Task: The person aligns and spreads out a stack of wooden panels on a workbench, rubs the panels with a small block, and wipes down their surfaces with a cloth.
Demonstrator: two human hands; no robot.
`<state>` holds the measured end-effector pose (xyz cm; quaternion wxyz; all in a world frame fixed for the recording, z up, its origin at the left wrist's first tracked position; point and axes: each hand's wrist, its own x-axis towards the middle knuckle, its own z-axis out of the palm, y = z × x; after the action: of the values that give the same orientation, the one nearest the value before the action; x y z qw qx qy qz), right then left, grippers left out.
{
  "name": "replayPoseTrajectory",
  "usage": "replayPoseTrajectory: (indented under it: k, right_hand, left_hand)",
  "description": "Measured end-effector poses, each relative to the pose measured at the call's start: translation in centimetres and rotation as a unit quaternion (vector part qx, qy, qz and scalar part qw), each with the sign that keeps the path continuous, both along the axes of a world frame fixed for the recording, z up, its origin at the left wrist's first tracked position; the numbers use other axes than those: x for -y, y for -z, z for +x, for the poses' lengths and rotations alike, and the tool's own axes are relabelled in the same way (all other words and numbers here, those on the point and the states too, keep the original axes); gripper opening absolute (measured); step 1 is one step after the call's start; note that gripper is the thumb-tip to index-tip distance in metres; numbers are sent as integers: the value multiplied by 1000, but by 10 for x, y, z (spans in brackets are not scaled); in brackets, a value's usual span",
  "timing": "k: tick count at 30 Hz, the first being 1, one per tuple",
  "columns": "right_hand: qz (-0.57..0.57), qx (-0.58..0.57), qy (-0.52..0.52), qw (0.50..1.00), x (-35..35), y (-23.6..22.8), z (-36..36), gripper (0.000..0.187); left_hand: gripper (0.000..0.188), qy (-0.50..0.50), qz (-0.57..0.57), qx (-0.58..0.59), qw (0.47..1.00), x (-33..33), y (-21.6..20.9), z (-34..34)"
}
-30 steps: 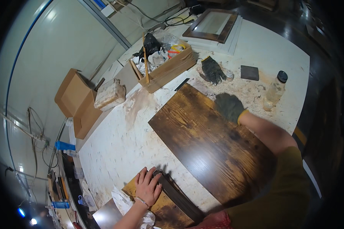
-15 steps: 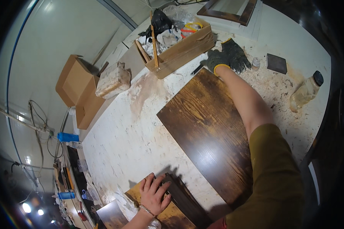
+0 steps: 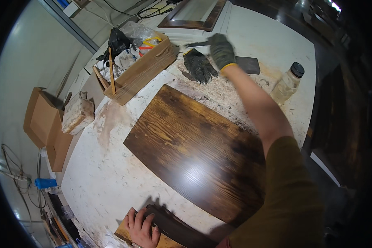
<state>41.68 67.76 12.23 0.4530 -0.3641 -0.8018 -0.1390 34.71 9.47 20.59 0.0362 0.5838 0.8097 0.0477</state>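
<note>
My right hand [image 3: 222, 51], in a dark glove with a yellow cuff, is raised over the far part of the table. It is closed round a slim dark tool [image 3: 197, 44] that points left; motion blur hides its exact kind. An empty dark glove [image 3: 199, 66] lies just left of that hand. In front lies a large wood-grain panel [image 3: 194, 153], flat on the white table. My bare left hand [image 3: 140, 229] rests with fingers spread on a yellow-brown board [image 3: 168, 243] at the near edge, its fingertips against dark boards [image 3: 173, 223].
A dark block [image 3: 248, 65] and a black-capped bottle [image 3: 288, 83] stand at the right amid dust. Far left are a long cardboard box of odds and ends [image 3: 146, 74], a stained pale block [image 3: 78, 113] and an open carton [image 3: 49, 124]. A framed panel [image 3: 194, 25] lies behind.
The view has swung, shifting the table leftward. My right hand has lifted the slim dark tool and moved right, away from the loose glove. My left hand stays on the boards.
</note>
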Motion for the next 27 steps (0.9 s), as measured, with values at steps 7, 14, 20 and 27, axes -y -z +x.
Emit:
replayPoseTrajectory:
  k: [7,14,20,27]
  right_hand:
    - [-456,-152,295,826,-38,22,115,39]
    - [-461,-191,331,801,-1,26,120,43]
    - [-188,-234,-5,954,42,27,61,46]
    - [-384,25,-450,806,318,-77,40,20]
  left_hand:
    - [31,-2,0,6,1000,-1,2,1]
    - [31,-16,15,12,1000,1,2,5]
    - [32,-3,30,-12,999,4,4,3]
    - [43,-9,104,84,991,11,11,-8]
